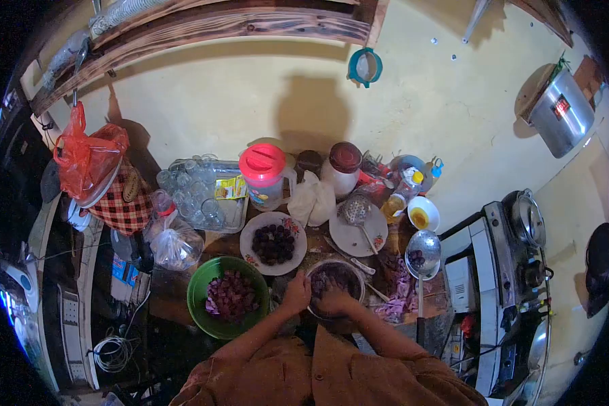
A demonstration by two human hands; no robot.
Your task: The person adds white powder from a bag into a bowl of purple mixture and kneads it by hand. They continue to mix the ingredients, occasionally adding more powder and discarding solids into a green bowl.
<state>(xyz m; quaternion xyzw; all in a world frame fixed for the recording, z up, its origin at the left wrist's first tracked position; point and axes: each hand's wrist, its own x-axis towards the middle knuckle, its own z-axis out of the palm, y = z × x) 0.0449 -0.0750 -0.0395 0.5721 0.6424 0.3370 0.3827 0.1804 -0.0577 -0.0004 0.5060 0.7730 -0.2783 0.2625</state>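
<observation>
A metal bowl [360, 283] with a dark purple mass in it stands at the table's front edge. My left hand [296, 294] grips the bowl's left rim, its fingers closed. Inside the bowl lies my right hand [336, 300], its fingers down in the purple mass and partly hidden. Left of my hands, a green basin [197, 295] holds purple cubes. Behind the left hand, a flowered plate [250, 258] bears dark round balls. Purple peelings [402, 291] lie to the right of the bowl, beside a ladle [423, 254] with dark pieces in it.
A red-lidded pitcher [264, 177], a jar [344, 172] and a tray of glasses [233, 220] stand at the back. A skimmer [356, 212] rests on another plate [342, 237]. An oil bottle [400, 196] stands right. The stove [504, 237] is at far right.
</observation>
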